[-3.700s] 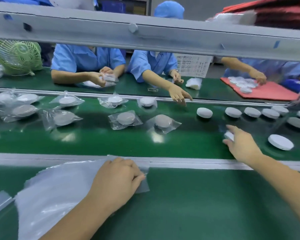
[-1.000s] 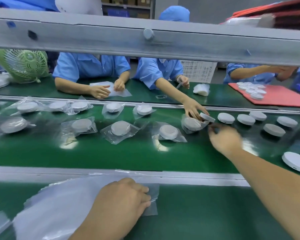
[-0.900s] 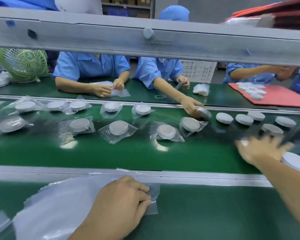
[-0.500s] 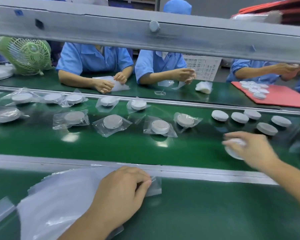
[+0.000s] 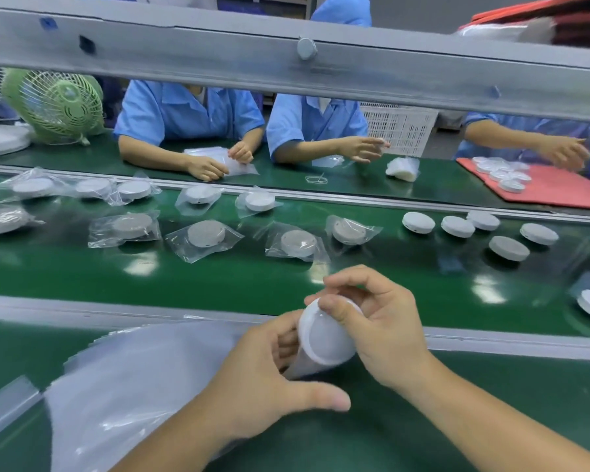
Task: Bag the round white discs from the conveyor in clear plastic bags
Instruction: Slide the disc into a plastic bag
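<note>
Now the right hand is back from the belt and has come close to the left hand. It holds a white disc. Its thumb presses on the disc's face and its bent fingers wrap the rim behind. The disc is tipped up on its edge, right over the pile of bags. The left hand lies on the pile. Its fingers are bent and hook the edge of the top bag, just under the disc. Its thumb sticks out wide and touches nothing. The disc's low edge meets the lifted bag edge; I cannot tell if it is inside. On the belt lie bagged discs to the left and bare discs to the right.
</note>
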Tool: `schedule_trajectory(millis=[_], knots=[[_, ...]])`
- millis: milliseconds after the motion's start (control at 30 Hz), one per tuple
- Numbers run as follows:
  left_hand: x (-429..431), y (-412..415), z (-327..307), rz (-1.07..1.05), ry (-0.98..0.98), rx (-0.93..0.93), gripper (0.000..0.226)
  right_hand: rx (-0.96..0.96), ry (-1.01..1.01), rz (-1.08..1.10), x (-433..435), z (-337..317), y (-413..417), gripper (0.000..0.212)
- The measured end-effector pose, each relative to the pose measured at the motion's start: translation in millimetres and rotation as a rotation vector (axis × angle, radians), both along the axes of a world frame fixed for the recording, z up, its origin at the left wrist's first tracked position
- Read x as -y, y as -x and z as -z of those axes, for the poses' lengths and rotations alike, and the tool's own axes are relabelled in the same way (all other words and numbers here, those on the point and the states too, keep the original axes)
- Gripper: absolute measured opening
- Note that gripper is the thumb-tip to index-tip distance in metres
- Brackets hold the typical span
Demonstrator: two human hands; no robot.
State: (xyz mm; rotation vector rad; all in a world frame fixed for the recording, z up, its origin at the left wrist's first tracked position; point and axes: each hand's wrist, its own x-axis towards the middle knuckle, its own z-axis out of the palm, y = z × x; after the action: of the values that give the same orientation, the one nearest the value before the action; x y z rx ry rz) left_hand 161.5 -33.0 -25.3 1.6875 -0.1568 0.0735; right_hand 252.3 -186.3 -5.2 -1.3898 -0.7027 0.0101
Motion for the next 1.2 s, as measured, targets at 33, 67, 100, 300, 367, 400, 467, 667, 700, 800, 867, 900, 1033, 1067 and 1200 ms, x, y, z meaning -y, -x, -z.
schedule_trajectory(millis=[33, 67, 100, 300, 367, 400, 467, 667, 700, 800, 867, 900, 1033, 1067, 1200], knots=[[6.6, 0.8, 1.2, -0.036, -0.026, 0.036, 0.068, -0.010, 0.020, 0.028, -1.6, 2.4, 2.5, 0.011], [12.5, 1.2, 1.5, -0.115, -0.022, 0.072, 0.065, -0.015, 0.038, 0.033, -3.1, 3.7, 5.9, 0.005], [17.1, 1.4, 1.5, -0.200, 0.018, 0.101, 0.060, 0.009, 0.065, 0.018, -3.1, 6.3, 7.9, 0.009], [13.9, -2.0, 13.4, -0.591, -0.021, 0.208, 0.019, -0.057, 0.265, -0.103, 0.9, 14.3, 3.5, 0.027], [6.6, -4.5, 17.3, -0.606, -0.258, 0.246, 0.017, -0.025, 0.312, 0.004, 4.8, 16.7, -12.8, 0.027], [0.0, -5.3, 17.5, -0.621, -0.446, 0.274, 0.019, -0.027, 0.328, 0.065, 7.7, 16.5, -25.7, 0.025], [-18.2, -6.4, 15.7, -0.594, -0.889, 0.313, 0.029, -0.039, 0.357, 0.242, 16.1, 14.3, -63.3, 0.022], [-47.0, -7.5, 14.9, -0.131, -1.088, 0.124, 0.029, 0.146, 0.895, 0.548, 30.1, 18.6, -179.0, 0.016], [-44.8, -11.7, 14.9, -0.084, -1.171, 0.161, 0.026, 0.123, 0.991, 0.441, 27.9, 20.6, -189.7, 0.016], [-37.7, -13.7, 14.0, -0.096, -1.130, 0.305, 0.015, 0.039, 0.958, 0.318, 22.8, 16.6, -203.9, 0.019], [-35.1, -14.7, 23.0, -0.109, -1.073, 0.325, 0.021, 0.128, 0.971, 0.507, 37.6, 17.7, -212.0, 0.023], [-34.0, -14.8, 26.6, -0.116, -1.052, 0.306, 0.027, 0.186, 1.082, 0.644, 52.7, 21.3, -214.4, 0.026], [-33.3, -13.5, 33.5, -0.165, -1.018, 0.319, 0.027, -0.078, 1.734, 0.879, 148.5, 48.0, -215.8, 0.065], [-33.0, -12.6, 35.1, -0.175, -1.004, 0.301, 0.024, -0.163, 1.748, 0.871, 171.3, 52.7, -217.3, 0.071], [-30.7, -10.7, 38.7, -0.249, -0.986, 0.283, 0.008, -0.048, 1.706, 1.019, 224.2, 50.9, -229.2, 0.058]])
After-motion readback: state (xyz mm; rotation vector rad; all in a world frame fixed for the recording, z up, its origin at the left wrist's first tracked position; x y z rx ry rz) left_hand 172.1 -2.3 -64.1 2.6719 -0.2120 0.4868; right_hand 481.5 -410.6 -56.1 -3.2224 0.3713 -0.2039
